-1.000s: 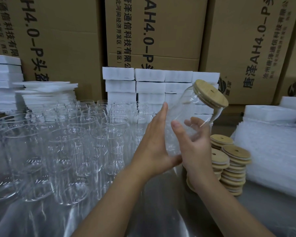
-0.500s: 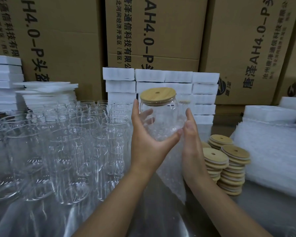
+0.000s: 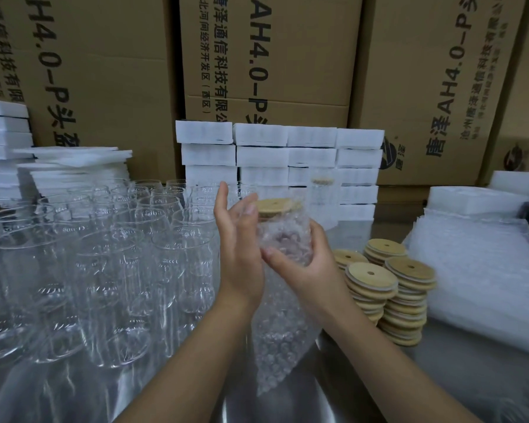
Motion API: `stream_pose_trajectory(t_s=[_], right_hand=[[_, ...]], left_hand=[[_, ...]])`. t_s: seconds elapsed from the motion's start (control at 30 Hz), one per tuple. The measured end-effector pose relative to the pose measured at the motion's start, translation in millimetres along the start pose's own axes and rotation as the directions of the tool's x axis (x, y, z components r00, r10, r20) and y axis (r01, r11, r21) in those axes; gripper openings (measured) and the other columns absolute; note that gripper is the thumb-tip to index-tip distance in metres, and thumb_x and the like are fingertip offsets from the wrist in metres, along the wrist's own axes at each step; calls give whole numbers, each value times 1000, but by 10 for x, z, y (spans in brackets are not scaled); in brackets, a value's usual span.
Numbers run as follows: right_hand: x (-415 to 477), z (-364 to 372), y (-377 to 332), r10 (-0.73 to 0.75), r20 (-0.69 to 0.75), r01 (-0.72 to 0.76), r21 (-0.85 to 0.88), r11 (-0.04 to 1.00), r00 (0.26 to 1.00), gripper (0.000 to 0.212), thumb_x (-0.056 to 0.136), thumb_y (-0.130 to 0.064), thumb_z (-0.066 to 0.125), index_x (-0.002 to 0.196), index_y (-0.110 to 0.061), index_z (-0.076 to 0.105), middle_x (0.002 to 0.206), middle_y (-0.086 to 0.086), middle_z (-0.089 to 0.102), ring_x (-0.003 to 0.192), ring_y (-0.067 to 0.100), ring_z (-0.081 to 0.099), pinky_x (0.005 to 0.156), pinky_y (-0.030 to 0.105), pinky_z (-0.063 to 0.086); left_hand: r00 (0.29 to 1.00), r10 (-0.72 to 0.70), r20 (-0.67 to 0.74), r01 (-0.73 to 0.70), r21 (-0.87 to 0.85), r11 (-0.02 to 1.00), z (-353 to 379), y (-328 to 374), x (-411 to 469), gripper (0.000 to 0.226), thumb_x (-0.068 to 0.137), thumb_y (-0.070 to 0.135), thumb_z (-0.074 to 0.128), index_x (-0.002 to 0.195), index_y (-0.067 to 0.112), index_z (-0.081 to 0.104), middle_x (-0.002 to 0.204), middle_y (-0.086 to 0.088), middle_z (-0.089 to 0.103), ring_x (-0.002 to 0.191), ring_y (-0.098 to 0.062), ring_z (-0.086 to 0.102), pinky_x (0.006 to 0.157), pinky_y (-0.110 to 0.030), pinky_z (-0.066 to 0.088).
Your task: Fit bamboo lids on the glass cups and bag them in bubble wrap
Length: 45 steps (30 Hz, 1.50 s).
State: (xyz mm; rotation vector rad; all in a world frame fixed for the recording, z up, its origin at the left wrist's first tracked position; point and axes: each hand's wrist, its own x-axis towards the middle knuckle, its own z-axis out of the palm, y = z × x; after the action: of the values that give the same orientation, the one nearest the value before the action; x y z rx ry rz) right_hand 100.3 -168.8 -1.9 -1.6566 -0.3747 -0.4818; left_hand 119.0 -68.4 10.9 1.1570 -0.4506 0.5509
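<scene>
A glass cup with a bamboo lid stands upright in mid-air at the centre, wrapped in a bubble wrap bag whose loose end hangs down to the table. My right hand grips the wrapped cup from below and the right, thumb across its front. My left hand lies with straight fingers along the cup's left side, its thumb up by the lid's edge.
Several empty glass cups crowd the left half of the table. Stacks of bamboo lids stand right of my hands, with a pile of bubble wrap bags beyond. White foam boxes, a lidded cup and cardboard cartons line the back.
The lidded cup went from tilted to upright and came down lower; bubble wrap now covers it. My right hand moved from beside it to gripping it; my left hand slid to its side.
</scene>
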Motion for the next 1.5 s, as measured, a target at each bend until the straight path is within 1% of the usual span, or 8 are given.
stream_pose_trajectory(t_s=[0.2, 0.4, 0.6, 0.7, 0.93, 1.13, 1.27, 1.5], right_hand=[[6, -22, -27, -59, -154, 63, 23, 998, 986, 89, 56, -50, 77, 133, -27, 39, 112, -9, 64, 97, 0, 65, 82, 25, 55], [26, -117, -114, -51, -351, 157, 280, 947, 935, 71, 58, -49, 76, 120, -36, 44, 113, -4, 63, 100, 8, 67, 79, 29, 57], [48, -146, -91, 64, -297, 45, 345, 937, 953, 95, 56, -58, 75, 139, -33, 36, 143, 2, 46, 129, 21, 49, 101, 49, 46], [33, -155, -117, 36, -229, 39, 312, 949, 973, 94, 57, -56, 76, 139, -32, 37, 145, 5, 43, 132, 23, 45, 104, 50, 43], [47, -74, -291, -95, -108, 58, -304, 951, 990, 110, 55, -53, 82, 142, -51, 14, 137, -12, 50, 123, 6, 50, 104, 35, 45], [497, -267, -647, -37, 4, 31, -631, 775, 999, 96, 60, -57, 79, 141, -39, 32, 122, -12, 57, 110, 12, 56, 88, 33, 48], [863, -439, -848, -115, -128, 6, -640, 768, 985, 81, 63, -59, 78, 132, -33, 43, 99, -17, 58, 99, 12, 59, 82, 36, 51], [1689, -544, -554, -174, -253, -49, -683, 729, 952, 82, 71, -40, 82, 136, -18, 37, 135, 5, 46, 112, 25, 52, 78, 30, 38]], left_hand=[[995, -13, 96, 5, 82, 997, -4, 11, -1, 90, 64, 68, 52, 144, 39, 25, 129, 32, 48, 100, 30, 47, 77, -10, 44], [953, -113, 280, 43, 247, 968, -10, -17, -58, 88, 57, 64, 68, 136, 38, 40, 125, 29, 56, 118, 15, 49, 90, -10, 44], [931, -154, 332, 26, 359, 933, -28, -44, -71, 71, 56, 54, 82, 118, 46, 49, 113, 35, 61, 106, 15, 57, 82, -4, 45], [952, -157, 263, 58, 348, 936, -30, -98, -56, 83, 49, 63, 84, 121, 44, 48, 116, 23, 64, 108, 5, 61, 86, -19, 51], [984, -56, 169, -25, 440, 897, -4, -220, -45, 72, 59, 43, 78, 122, 52, 44, 113, 18, 67, 102, -9, 67, 88, -45, 55], [994, -58, 93, 6, 477, 879, 17, -273, -120, 117, 44, 57, 87, 125, 77, 6, 136, 39, 35, 126, 21, 34, 100, -6, 34], [960, -179, 217, 30, 553, 833, 72, -417, -247, 133, 59, 44, 89, 146, 37, -12, 155, 15, 15, 143, 1, 15, 118, -22, 19], [862, -368, 349, -54, 784, 618, 104, -624, -311, 85, 95, 38, 52, 155, 17, -4, 161, -1, 13, 145, -13, 16, 116, -25, 14]])
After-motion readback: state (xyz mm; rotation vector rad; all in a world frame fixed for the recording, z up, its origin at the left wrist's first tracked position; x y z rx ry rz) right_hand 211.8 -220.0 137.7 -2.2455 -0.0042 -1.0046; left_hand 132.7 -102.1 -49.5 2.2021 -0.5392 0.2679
